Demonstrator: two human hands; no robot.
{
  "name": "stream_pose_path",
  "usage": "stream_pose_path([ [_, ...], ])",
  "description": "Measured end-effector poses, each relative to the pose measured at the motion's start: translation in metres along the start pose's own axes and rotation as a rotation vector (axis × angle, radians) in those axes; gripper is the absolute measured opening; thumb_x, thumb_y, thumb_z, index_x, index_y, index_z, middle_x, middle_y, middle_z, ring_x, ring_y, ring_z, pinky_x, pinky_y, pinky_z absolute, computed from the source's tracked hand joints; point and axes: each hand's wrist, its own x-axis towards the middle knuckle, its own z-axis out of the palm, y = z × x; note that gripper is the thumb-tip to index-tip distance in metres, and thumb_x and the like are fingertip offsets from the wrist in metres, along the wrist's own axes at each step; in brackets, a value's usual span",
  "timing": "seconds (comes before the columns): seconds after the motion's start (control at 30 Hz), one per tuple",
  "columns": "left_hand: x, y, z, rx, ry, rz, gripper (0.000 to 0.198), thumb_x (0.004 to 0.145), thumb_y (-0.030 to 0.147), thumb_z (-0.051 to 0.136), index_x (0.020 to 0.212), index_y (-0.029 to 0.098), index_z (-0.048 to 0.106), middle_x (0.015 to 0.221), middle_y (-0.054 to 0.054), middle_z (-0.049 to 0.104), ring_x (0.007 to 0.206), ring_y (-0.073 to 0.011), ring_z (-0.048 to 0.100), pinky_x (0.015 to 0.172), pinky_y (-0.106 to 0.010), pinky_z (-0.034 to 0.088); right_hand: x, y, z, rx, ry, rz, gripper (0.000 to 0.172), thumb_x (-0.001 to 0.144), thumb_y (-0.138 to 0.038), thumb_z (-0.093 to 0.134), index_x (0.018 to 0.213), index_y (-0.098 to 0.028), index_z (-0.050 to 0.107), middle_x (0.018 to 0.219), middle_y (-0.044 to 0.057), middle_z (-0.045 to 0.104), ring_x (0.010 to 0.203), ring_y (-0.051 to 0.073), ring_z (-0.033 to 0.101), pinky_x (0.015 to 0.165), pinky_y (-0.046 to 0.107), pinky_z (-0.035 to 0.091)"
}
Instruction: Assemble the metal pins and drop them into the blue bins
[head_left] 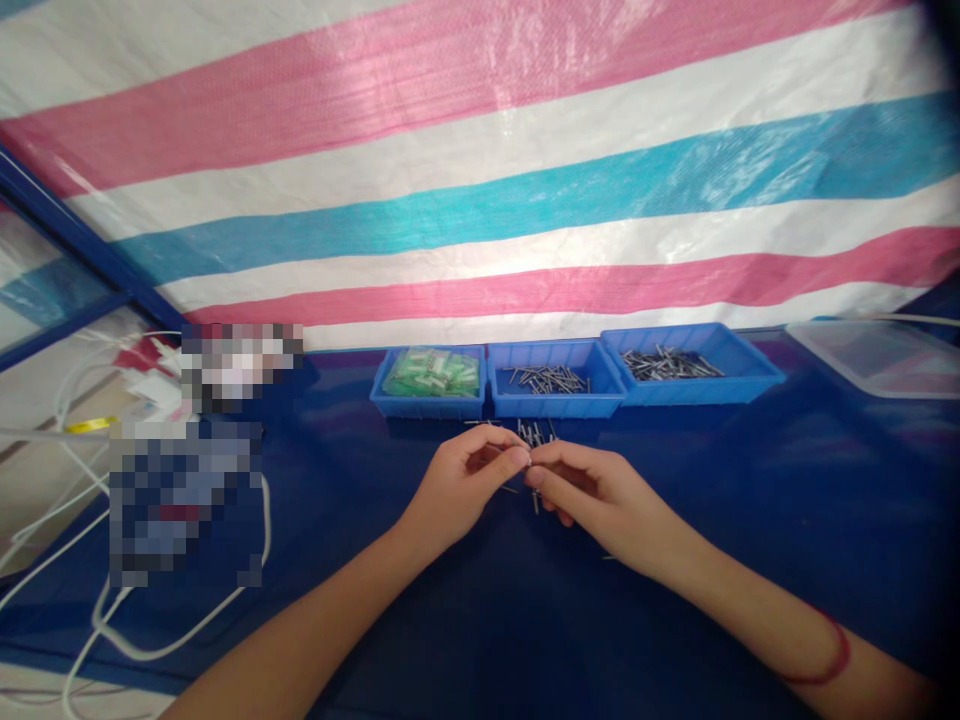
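Head view shows a tiny part just where the fingertips of the two hands meet, over the table and in front of the bins. The left hand has thumb and forefinger pinched together on it. The right hand has thumb and forefinger nearly touching right beside it; whether they grip it too, I cannot tell. Meeting tip to tip like this probably keeps something so small steady and in sight.

The part looks pale and a little shiny, but most of it is hidden by the fingers, so its shape is unclear. Below the right fingers a metal piece shows, silvery and slim; whether it is held or lies on the table is unclear.

Loose pins lie just beyond the fingertips, likely put there for easy reach. Behind them three blue bins stand in a row, seemingly to keep kinds apart: the left bin holds green packets, the middle bin and right bin grey metal pins. Farther out, a white cable loops at the left, and a striped sheet hangs behind.
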Motion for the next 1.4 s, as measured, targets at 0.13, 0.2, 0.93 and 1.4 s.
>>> stream_pose_path([
  [0.13, -0.001, 0.001, 0.001, 0.008, 0.006, 0.008, 0.021, 0.081, 0.035, 0.064, 0.087, 0.015, 0.066, 0.087, -0.004, 0.066, 0.079, -0.0151, 0.061, 0.073, -0.025, 0.049, 0.001, -0.001, 0.0, -0.014, 0.019, -0.019, 0.027, 0.083, -0.044, 0.057, 0.084, -0.018, 0.063, 0.061, -0.001, 0.056, 0.05, 0.01, 0.048, 0.047, 0.023, 0.043],
  [0.2, -0.001, 0.001, 0.001, 0.014, 0.02, 0.013, 0.019, 0.081, 0.034, 0.064, 0.088, 0.016, 0.066, 0.088, -0.004, 0.066, 0.079, -0.0148, 0.061, 0.073, -0.025, 0.049, 0.002, 0.0, -0.001, -0.016, 0.066, -0.035, 0.027, 0.08, -0.045, 0.06, 0.081, -0.018, 0.063, 0.059, -0.001, 0.055, 0.049, 0.01, 0.047, 0.047, 0.023, 0.042],
  [0.93, -0.005, 0.006, -0.001, 0.422, -0.148, 0.139, 0.025, 0.09, 0.037, 0.053, 0.099, 0.016, 0.064, 0.088, -0.003, 0.062, 0.074, -0.0126, 0.055, 0.071, -0.024, 0.044, -0.006, -0.003, -0.014, -0.191, 0.308, -0.251, 0.015, 0.084, -0.036, 0.06, 0.08, -0.021, 0.06, 0.076, 0.002, 0.059, 0.067, 0.015, 0.057, 0.057, 0.026, 0.048],
  [1.4, -0.01, -0.005, -0.004, 1.033, -0.338, 0.403, 0.023, 0.092, 0.038, 0.05, 0.104, 0.029, 0.068, 0.12, -0.002, 0.059, 0.103, -0.0206, 0.051, 0.083, -0.035, 0.034, 0.01, 0.025, -0.158, -1.017, 1.008, -0.184, 0.019, 0.085, -0.037, 0.052, 0.093, -0.026, 0.065, 0.072, 0.004, 0.059, 0.068, 0.023, 0.053, 0.062, 0.034, 0.03],
])
